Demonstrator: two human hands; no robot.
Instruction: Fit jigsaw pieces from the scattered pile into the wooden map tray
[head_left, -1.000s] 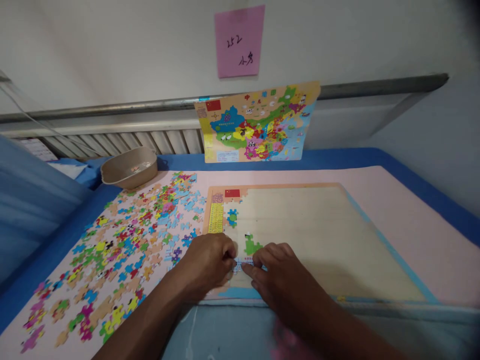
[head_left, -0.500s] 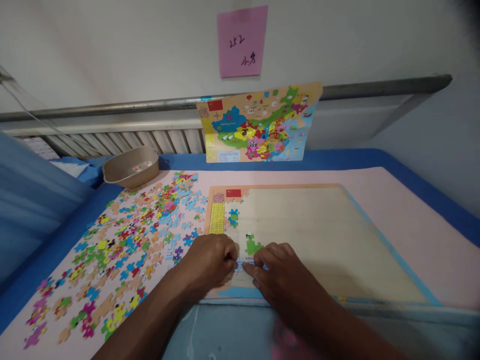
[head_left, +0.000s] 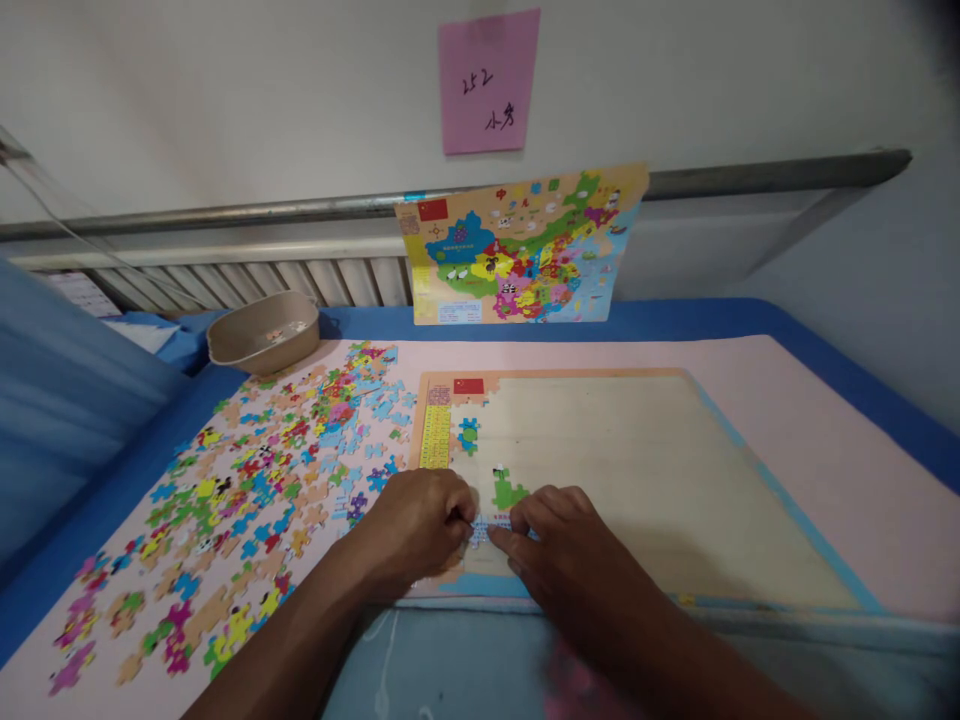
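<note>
Pressing the same small blue piece (head_left: 491,527) at the near-left corner of the puzzle board (head_left: 637,470); no real change from a second ago. Left hand (head_left: 416,520) and right hand (head_left: 559,545) still meet over it, fingertips pinched on its edges. Loose pieces (head_left: 247,500) lie left.

We seem to be in a simple room at home: a metal rail (head_left: 225,212) along the white wall (head_left: 225,90), a blue cloth (head_left: 675,318), a pink note (head_left: 488,82).
</note>
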